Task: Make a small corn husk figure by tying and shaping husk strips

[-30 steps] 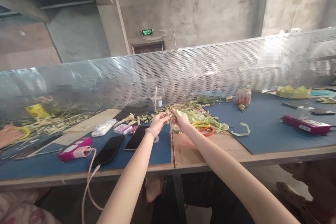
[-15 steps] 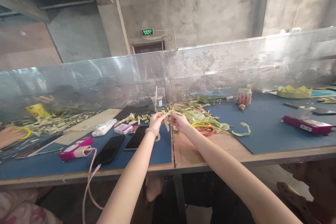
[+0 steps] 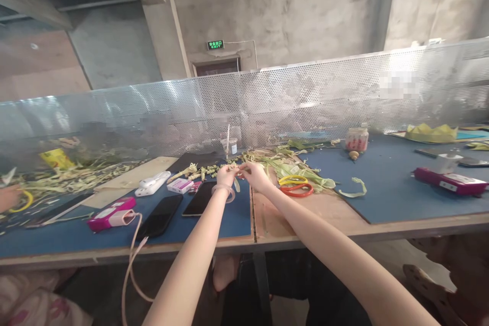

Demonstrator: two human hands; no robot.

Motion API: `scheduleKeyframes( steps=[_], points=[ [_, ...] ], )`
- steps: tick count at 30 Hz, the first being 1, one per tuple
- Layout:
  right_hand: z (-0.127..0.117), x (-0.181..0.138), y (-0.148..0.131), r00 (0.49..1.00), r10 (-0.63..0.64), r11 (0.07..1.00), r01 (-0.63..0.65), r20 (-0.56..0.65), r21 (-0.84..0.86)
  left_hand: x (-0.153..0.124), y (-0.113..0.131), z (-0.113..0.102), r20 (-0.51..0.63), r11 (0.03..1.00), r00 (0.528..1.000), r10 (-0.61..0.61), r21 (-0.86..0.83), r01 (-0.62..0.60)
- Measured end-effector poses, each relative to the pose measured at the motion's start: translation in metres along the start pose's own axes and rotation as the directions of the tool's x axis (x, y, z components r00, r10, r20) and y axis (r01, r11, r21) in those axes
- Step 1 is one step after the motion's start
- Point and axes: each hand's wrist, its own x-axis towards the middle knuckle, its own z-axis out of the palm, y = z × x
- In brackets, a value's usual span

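Note:
Over the seam between the blue mat and the bare board, my left hand (image 3: 226, 175) and my right hand (image 3: 255, 176) meet with fingers pinched together. Between them is a pale green leaf strip (image 3: 237, 185), its end hanging below the fingertips. Most of the strip is hidden by the fingers. A bracelet circles my left wrist. Just right of my right hand lie scissors with yellow and orange handles (image 3: 297, 191). Behind them spreads a heap of husk-like green leaves (image 3: 305, 173). Knotted greenish pieces (image 3: 210, 170) lie beyond my left hand.
Two dark phones (image 3: 160, 216) and a magenta power strip (image 3: 110, 214) with a cable lie at left. A plastic cup with a straw (image 3: 229, 148) stands behind my hands. Another person's hand (image 3: 9, 197) holds yellow-handled scissors at far left. A jar (image 3: 356, 140) stands at right.
My fingers have shifted slightly, and the hanging strip end has moved a little left. At far left, the other person's hand with scissors has moved left, and the blades now show.

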Motion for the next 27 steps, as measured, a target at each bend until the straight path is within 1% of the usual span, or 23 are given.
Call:
scheduleKeyframes(
  steps=[2,5,8,11,13,16,18,23,25,27],
  points=[
    [-0.002,-0.001,-0.001,0.996,-0.082,0.977,0.087,0.03,-0.195,-0.002,0.005,0.001,0.014,0.995,1.0,0.016,0.1,-0.018],
    [-0.009,0.001,0.002,0.991,-0.136,0.907,0.132,0.017,-0.4,-0.005,0.01,0.003,0.063,0.982,0.998,0.021,0.184,-0.033],
    [-0.019,0.007,0.007,0.976,-0.215,0.835,0.195,0.02,-0.515,-0.007,0.013,0.006,0.195,0.98,0.98,0.034,0.187,-0.071],
    [-0.028,0.012,0.012,0.943,-0.322,0.777,0.312,0.081,-0.547,-0.01,0.015,0.009,0.323,0.976,0.944,0.067,0.174,-0.128],
    [-0.03,0.013,0.014,0.936,-0.342,0.77,0.333,0.088,-0.544,-0.012,0.017,0.009,0.376,0.969,0.923,0.084,0.185,-0.163],
    [-0.031,0.014,0.015,0.933,-0.348,0.78,0.343,0.092,-0.523,-0.012,0.02,0.008,0.42,0.966,0.904,0.082,0.191,-0.177],
    [-0.03,0.013,0.015,0.936,-0.339,0.782,0.338,0.098,-0.524,-0.012,0.02,0.007,0.449,0.972,0.891,0.069,0.171,-0.161],
    [-0.032,0.012,0.015,0.966,-0.254,0.768,0.234,0.052,-0.597,-0.011,0.017,0.008,0.513,0.995,0.858,0.037,0.063,-0.08],
    [-0.033,0.012,0.014,0.965,-0.259,0.757,0.234,0.048,-0.61,-0.012,0.017,0.009,0.527,0.998,0.848,0.047,0.009,-0.061],
    [-0.034,0.012,0.014,0.96,-0.273,0.749,0.254,0.064,-0.611,-0.013,0.018,0.009,0.541,0.996,0.838,0.072,-0.002,-0.084]
  ],
)
